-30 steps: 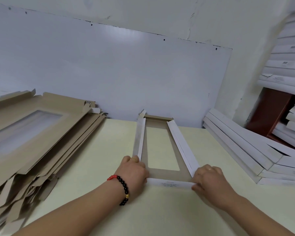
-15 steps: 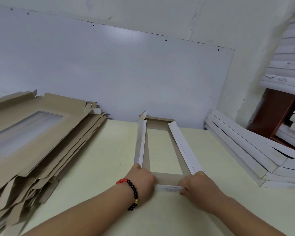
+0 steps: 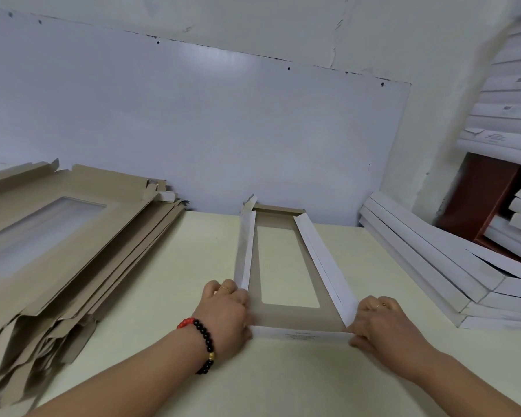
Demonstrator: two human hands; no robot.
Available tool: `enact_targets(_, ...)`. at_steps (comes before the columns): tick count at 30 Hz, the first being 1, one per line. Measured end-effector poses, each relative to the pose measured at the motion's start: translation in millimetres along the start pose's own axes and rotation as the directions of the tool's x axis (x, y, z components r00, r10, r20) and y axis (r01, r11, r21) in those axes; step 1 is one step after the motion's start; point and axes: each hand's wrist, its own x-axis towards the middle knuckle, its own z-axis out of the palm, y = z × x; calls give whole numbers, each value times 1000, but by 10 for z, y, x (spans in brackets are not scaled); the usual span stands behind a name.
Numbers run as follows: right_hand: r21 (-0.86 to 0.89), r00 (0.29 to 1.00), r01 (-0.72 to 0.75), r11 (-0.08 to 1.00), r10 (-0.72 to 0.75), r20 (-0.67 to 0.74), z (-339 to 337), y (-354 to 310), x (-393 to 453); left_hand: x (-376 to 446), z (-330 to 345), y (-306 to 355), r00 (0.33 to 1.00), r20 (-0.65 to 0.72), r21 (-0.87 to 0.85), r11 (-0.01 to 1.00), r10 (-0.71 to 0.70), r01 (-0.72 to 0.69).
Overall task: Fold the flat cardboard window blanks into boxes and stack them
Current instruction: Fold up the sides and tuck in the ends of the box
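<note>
One window blank (image 3: pixel 286 319) lies on the table (image 3: pixel 163 296) before me, its long axis running from me to the wall. My left hand (image 3: pixel 227 314) and right hand (image 3: pixel 382 322) each curl onto a near corner. Two piles flank it: flat blanks (image 3: pixel 51 245) left, folded white boxes (image 3: pixel 433 260) right

Between my fingers I'm gripping matt cardboard box (image 3: pixel 295 320), brown inside, white outside; smooth pale tabletop (image 3: pixel 169 296) sitting underneath.
</note>
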Motion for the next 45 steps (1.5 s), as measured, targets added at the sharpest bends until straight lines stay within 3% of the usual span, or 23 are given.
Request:
enact_targets(5, -24, 1000, -26, 999, 26, 11, 42, 38, -35, -126, 137, -24, 987, -98, -280, 955, -125, 94)
enact_targets(9, -43, 980, -54, 998, 61, 191, 41, 54, 23, -212, 233, 4, 980, -121, -463, 882, -157, 84)
enact_targets(11, 59, 972, -97, 994, 82, 221, -66, -43, 109, -224, 227, 5, 980, -138, -482, 874, -141, 58)
enact_targets(13, 304, 962, -172, 937, 93, 257, -195, -199, 233, -228, 225, -7, 980, -156, -484, 875, -122, 32)
enact_targets(15, 648, 965, -241, 722, 107, 239, -282, -413, 390, -235, 235, -8, 978, -172, -481, 876, -116, 20)
enact_targets(17, 885, 924, -365, 290, 232, 305, -321, -629, 577, -238, 248, -5, 973, -189, -500, 866, -134, 22)
enact_targets(19, 901, 872, -419, -113, 227, 434, -280, -832, 794, -237, 252, -3, 966, -207, -526, 850, -152, 22)
enact_targets(21, 846, 822, -438, -305, 244, 514, -197, -1018, 1007, -235, 253, 2, 965, -211, -547, 837, -155, 15)
enact_targets(22, 825, 790, -447, -344, 281, 545, -168, -1092, 1098, -238, 251, 6, 966, -204, -557, 830, -157, 17)
enact_targets(26, 773, 715, -453, -444, 336, 613, -91, -1224, 1356, -235, 246, -11, 965, -167, -600, 797, -204, 65)
enact_targets(35, 702, 678, -456, -548, 297, 673, -36, -1301, 1480, -194, 277, -45, 954, -98, -600, 782, -284, 171)
enact_targets(37, 716, 681, -459, -527, 308, 664, -31, -1325, 1488, -189, 274, -43, 953, -96, -602, 779, -288, 174)
enact_targets(42, 780, 680, -547, -303, 383, 625, -61, -1340, 1533, -194, 279, -39, 948, -107, -612, 772, -299, 175)
enact_targets(45, 762, 683, -559, -326, 340, 646, -144, -1290, 1524, -193, 277, -38, 946, -99, -623, 761, -309, 183)
